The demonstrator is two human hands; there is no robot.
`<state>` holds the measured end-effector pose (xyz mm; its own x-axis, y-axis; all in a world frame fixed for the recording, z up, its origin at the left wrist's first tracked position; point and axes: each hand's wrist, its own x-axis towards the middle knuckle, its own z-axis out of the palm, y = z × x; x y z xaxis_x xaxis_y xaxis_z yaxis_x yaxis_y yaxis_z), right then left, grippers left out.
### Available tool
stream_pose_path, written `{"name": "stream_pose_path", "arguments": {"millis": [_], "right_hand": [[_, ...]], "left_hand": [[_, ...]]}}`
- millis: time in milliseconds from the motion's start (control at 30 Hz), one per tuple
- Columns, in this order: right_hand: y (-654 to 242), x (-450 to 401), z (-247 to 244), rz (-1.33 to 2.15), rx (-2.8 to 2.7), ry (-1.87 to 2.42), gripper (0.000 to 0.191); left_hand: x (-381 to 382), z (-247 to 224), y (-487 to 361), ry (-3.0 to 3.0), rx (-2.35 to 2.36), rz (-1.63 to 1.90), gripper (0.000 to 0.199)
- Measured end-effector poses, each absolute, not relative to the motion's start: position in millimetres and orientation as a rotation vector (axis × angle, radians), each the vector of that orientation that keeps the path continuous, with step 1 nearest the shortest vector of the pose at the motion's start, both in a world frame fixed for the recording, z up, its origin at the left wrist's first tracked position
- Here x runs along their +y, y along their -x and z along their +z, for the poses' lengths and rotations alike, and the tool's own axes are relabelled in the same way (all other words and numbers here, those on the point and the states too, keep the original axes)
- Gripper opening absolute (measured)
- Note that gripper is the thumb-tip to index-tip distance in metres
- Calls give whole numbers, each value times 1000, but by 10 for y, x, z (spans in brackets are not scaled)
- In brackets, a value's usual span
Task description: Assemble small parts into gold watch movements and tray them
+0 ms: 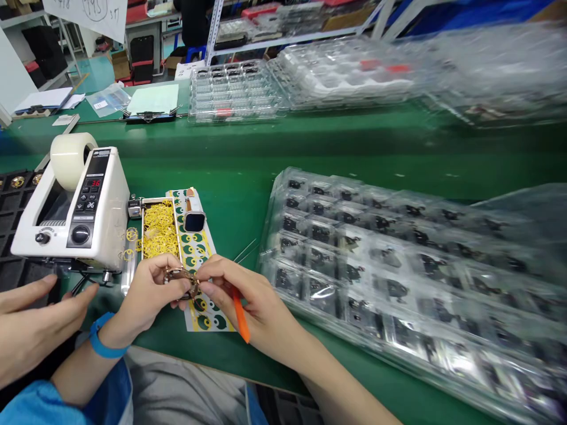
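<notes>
Together, the person's left hand point(148, 293) and right hand point(248, 298) hung just above the near edge of the green tabletop point(248, 183), fingertips meeting around a small bronze-toned ring-shaped part point(181, 281). That part sat in the air between them, over the lower end of a sheet of yellow and green round stickers point(197, 254). The left hand pinched it between thumb and fingers, with a blue wrist strap point(106, 336) around the wrist. The right hand gripped an orange plastic pick point(240, 316) against its palm side while its thumb and forefinger reached the part.

A smartwatch with a tan strap point(195, 213) lay on the far end of the sheet. Just left of the sheet stood a metal-framed tray point(158, 230) heaped with gold-yellow rings, and beyond it a white tape dispenser point(71, 206) with a red readout carried a roll of clear tape point(73, 160). Near the dispenser's front corner, a second person's relaxed, open hand point(38, 321) showed at the left edge. Thin tweezers point(244, 251) lay right of the sheet, beside clear plastic blister trays holding black parts point(354, 260).
</notes>
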<state>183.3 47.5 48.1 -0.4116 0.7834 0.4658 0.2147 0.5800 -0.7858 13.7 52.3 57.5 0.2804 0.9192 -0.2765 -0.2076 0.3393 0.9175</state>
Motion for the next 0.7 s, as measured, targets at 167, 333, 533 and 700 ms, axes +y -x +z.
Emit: {"name": "stream_pose_path", "arguments": {"millis": [167, 333, 533, 700], "right_hand": [[-1802, 466, 475, 809, -1962, 800, 17], [-1818, 463, 489, 845, -2033, 819, 17], [-1820, 474, 478, 1066, -1903, 830, 38], [-1844, 469, 513, 1197, -1859, 916, 28]], "left_hand": [[523, 566, -153, -947, 1007, 930, 31], [529, 575, -158, -973, 1035, 934, 31], [527, 610, -161, -991, 1004, 925, 33], [521, 604, -134, -989, 1045, 925, 37]]}}
